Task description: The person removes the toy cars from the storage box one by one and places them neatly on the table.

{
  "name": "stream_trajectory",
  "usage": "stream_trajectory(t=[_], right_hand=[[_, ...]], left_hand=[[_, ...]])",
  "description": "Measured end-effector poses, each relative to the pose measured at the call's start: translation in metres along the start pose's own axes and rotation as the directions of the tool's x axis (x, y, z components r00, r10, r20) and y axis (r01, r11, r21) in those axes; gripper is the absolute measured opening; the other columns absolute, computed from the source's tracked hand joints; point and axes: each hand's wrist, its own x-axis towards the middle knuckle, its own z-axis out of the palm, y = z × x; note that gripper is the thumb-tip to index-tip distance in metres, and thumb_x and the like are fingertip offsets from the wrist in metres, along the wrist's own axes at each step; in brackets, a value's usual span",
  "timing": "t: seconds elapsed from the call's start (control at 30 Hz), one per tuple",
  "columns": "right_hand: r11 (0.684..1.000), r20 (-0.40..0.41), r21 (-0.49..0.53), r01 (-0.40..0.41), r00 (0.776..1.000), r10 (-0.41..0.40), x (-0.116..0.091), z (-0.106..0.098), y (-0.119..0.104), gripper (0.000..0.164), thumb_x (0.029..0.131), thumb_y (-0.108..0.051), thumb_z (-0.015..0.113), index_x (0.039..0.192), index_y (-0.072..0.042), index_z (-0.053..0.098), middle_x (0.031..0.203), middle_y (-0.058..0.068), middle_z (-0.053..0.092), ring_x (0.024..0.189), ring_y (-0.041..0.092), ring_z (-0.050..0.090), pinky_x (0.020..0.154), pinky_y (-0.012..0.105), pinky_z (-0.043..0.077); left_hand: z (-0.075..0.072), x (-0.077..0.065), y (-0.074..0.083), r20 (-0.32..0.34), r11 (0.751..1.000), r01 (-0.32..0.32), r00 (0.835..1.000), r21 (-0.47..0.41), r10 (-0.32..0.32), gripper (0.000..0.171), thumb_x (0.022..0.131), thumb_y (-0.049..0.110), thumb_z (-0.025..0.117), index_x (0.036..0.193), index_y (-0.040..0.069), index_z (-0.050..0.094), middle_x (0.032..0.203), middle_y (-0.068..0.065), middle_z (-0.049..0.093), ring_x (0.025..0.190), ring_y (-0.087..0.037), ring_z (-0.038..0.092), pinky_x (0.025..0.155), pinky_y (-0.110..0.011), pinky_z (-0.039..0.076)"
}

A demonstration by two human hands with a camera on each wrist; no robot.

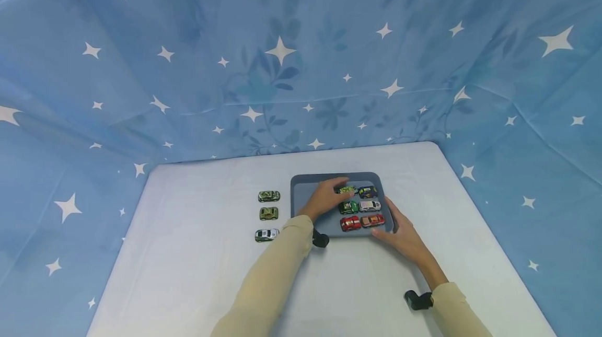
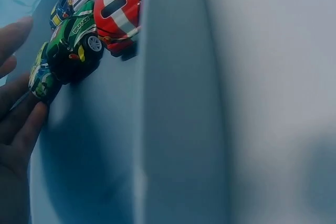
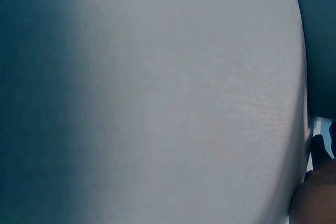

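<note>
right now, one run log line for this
left hand: at yellow-green car | right hand: at gray tray, near-right corner | tray: six cars | table: three cars

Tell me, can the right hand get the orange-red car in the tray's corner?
Probably yes: the right hand is at that corner of the tray, close to the orange-red car, and nothing seems to cover it.

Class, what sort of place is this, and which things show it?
Probably a tabletop filming setup: blue star-patterned cloth hangs behind a white table, and two black wrist-worn devices are visible.
</note>
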Motion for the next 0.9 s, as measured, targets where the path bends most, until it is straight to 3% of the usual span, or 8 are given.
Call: stream_trajectory(t=[0.33,0.57,0.9], right_hand=[[1.0,0.001,0.015,0.015,1.0,-0.015,0.0,-0.001,-0.001,0.107,0.094,-0.038,0.08,0.174,-0.013,0.014,0.173,0.027,0.021,0.157,0.056,0.015,0.117,0.081,0.015],[1.0,-0.004,0.006,0.012,1.0,-0.012,0.002,-0.001,0.001,0.107,0.094,-0.04,0.08,0.174,-0.015,0.014,0.174,0.026,0.021,0.157,0.056,0.016,0.117,0.082,0.015],[1.0,-0.007,0.011,-0.003,1.0,0.003,0.001,0.001,-0.002,0.106,0.094,-0.039,0.081,0.174,-0.015,0.016,0.173,0.026,0.023,0.157,0.055,0.016,0.118,0.08,0.015]], left_hand=[[0.008,0.008,-0.003,-0.014,0.997,0.053,0.999,0.061,-0.052,0.048,0.103,0.026,0.076,0.148,0.012,0.066,0.148,-0.005,0.065,0.136,-0.021,0.06,0.114,-0.038,0.047],[0.009,0.011,-0.004,-0.041,0.991,0.037,0.999,0.126,-0.032,0.039,0.102,0.018,0.076,0.141,0.01,0.072,0.14,-0.006,0.071,0.128,-0.019,0.065,0.109,-0.033,0.051],[0.004,0.011,-0.005,0.004,0.976,-0.02,1.0,0.217,0.02,0.035,0.104,0.017,0.074,0.139,0.011,0.074,0.139,-0.007,0.071,0.132,-0.021,0.064,0.113,-0.034,0.048]])
